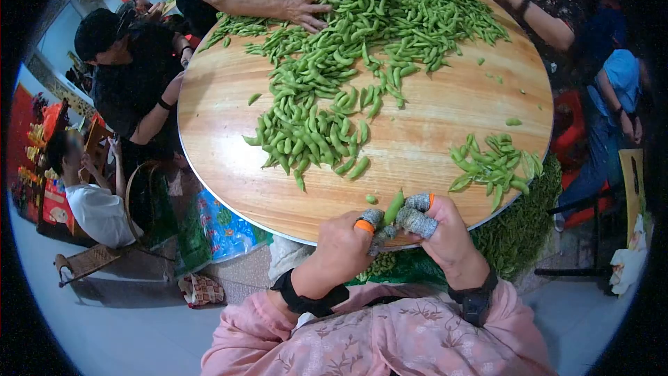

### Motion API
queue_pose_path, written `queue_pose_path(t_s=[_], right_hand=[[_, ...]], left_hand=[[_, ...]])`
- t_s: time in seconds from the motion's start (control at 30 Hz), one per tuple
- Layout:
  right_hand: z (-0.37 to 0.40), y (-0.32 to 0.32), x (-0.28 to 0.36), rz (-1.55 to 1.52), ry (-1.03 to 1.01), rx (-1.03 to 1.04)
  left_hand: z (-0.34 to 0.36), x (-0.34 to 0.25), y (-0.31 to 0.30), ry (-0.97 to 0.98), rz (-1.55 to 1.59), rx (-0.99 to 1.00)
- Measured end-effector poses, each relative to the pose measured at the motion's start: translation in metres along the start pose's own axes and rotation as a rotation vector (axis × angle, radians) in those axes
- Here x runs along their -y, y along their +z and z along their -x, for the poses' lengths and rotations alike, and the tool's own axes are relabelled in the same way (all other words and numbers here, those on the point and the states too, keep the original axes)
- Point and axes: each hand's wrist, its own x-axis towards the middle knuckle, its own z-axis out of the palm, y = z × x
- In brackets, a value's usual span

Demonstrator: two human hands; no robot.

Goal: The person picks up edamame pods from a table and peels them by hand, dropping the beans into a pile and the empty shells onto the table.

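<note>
A: What do you hold, and where is it?

B: Your left hand [341, 245] and right hand [449, 233] meet at the near edge of the round wooden table [236, 125]. Between them is a single green soybean pod [394, 206], nearly upright in this view, its tip directed toward the table's far side.

A: What is the state of your fingers?

B: The covered fingertips of both hands are drawn together and clamped on the lower part of the pod; how each fingertip presses there is partly hidden. Grey knitted finger sleeves [417, 223], orange-edged in places, cover those digits. A black wristband [306, 295] encircles your left wrist, and a dark device [477, 303] is strapped to your right.

A: What lies about your hands?

B: Just beyond your left fingertips, on the wood, lies a small green piece [371, 199], too small to identify. To your right, near the rim, is a small heap of pods [492, 161], well apart from the large heap of pods [313, 87] spreading across the far half. There, a co-worker's hand [306, 5] lies with fingers spread on the large heap.
</note>
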Motion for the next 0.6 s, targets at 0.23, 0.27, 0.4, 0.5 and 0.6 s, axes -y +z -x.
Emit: queue_pose_path(t_s=[0.23,0.27,0.4,0.5,0.6], right_hand=[[0.000,0.000,-0.015,-0.150,-0.052,0.064],[-0.001,-0.001,-0.017,-0.148,-0.051,0.065],[-0.004,-0.004,-0.026,-0.136,-0.132,0.106],[-0.003,-0.009,-0.029,-0.153,-0.120,0.111],[-0.003,-0.007,-0.019,-0.052,-0.115,0.096]], left_hand=[[0.005,0.003,0.006,-0.184,0.658,0.015],[0.007,0.006,0.010,-0.213,0.783,-0.018],[0.009,0.001,0.015,-0.576,1.403,-0.042],[0.003,-0.003,0.007,-0.726,1.552,0.040],[0.005,0.004,0.012,-0.418,1.083,0.007]])
